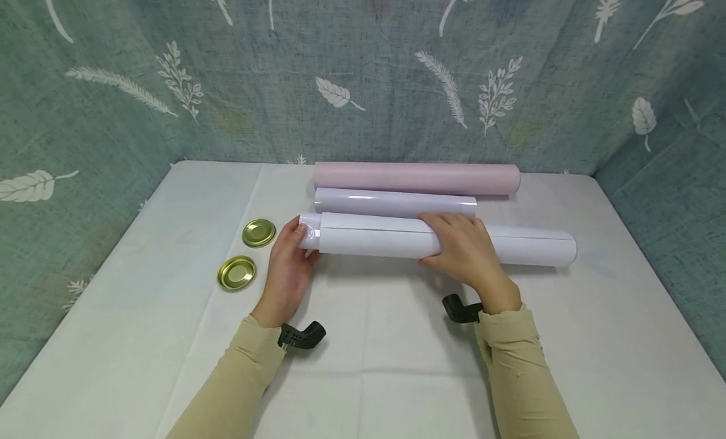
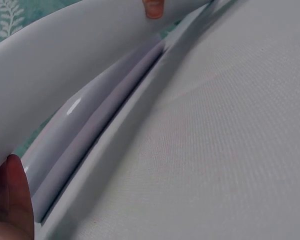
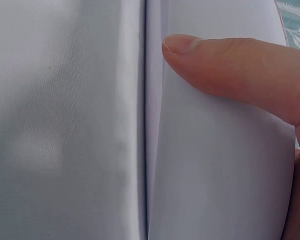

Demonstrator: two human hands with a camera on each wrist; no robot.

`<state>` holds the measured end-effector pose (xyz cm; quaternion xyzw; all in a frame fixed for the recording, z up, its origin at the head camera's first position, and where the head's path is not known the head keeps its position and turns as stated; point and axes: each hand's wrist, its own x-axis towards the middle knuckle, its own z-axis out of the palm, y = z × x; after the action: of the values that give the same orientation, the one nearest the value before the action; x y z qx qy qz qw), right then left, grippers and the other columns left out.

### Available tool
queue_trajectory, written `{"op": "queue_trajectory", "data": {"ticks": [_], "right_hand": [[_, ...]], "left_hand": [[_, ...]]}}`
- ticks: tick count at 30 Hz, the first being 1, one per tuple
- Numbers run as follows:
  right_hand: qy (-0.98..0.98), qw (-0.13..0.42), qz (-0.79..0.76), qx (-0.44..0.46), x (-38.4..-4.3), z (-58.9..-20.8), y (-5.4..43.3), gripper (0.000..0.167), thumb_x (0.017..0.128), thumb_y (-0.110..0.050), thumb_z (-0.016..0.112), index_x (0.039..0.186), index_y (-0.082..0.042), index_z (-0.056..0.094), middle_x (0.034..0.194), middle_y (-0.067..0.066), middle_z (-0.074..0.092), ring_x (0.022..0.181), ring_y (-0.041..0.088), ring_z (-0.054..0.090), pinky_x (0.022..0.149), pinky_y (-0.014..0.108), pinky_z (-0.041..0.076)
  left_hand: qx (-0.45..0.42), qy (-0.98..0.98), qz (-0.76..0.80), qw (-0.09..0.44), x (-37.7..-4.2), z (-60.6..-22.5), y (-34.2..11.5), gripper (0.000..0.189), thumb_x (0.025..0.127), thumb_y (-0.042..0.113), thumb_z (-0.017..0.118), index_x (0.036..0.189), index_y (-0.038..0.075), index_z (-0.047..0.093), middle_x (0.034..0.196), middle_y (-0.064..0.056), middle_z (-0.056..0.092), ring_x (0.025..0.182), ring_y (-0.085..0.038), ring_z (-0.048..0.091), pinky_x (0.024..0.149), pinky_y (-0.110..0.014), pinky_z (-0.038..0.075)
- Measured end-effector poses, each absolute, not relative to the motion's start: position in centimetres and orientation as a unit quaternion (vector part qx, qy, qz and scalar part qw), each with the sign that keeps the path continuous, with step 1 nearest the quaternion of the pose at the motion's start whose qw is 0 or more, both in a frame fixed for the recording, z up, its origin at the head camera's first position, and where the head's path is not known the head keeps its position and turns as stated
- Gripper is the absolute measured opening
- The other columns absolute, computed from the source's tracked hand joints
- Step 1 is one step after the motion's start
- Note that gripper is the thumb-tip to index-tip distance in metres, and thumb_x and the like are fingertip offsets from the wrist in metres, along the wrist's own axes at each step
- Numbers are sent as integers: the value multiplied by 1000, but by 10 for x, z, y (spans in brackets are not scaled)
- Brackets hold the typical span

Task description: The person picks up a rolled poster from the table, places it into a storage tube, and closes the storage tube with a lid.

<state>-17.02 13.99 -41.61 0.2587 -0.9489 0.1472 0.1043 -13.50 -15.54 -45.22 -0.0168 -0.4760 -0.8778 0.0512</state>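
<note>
A white paper roll (image 1: 374, 240) is held in both hands above the white table, running left to right. From its left end sticks a short glossy lilac end piece (image 1: 309, 234), which my left hand (image 1: 285, 275) grips between fingers and thumb. My right hand (image 1: 466, 253) wraps over the middle of the white roll; its thumb (image 3: 230, 70) presses on the paper in the right wrist view. A long edge of the paper shows along the roll's upper side. Just behind lies a glossy lilac roll (image 1: 391, 203), and beyond it a longer pink roll (image 1: 416, 179).
Two gold-coloured metal lids, an upper lid (image 1: 259, 233) and a lower lid (image 1: 236, 273), lie left of my left hand. A white cloth (image 1: 363, 388) covers the table. Green leaf-patterned fabric (image 1: 363, 67) hangs behind the table and at both sides.
</note>
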Motion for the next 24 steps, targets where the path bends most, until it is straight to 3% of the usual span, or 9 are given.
{"op": "queue_trajectory", "data": {"ticks": [13,24], "right_hand": [[-948,105,151,261,-170,-416,140,78,61,-44,78,129,-24,45,118,1,54,111,22,46,88,48,30],[-948,105,148,261,-169,-415,139,77,61,-44,77,128,-24,45,117,0,54,110,21,46,88,46,30]], "left_hand": [[-22,-527,-848,50,-133,-450,-152,39,91,18,52,127,11,38,121,-7,41,102,-18,47,84,-32,41],[-39,-552,-832,46,-131,-449,-151,41,91,17,53,127,5,39,124,-11,40,100,-20,48,84,-33,43]]}}
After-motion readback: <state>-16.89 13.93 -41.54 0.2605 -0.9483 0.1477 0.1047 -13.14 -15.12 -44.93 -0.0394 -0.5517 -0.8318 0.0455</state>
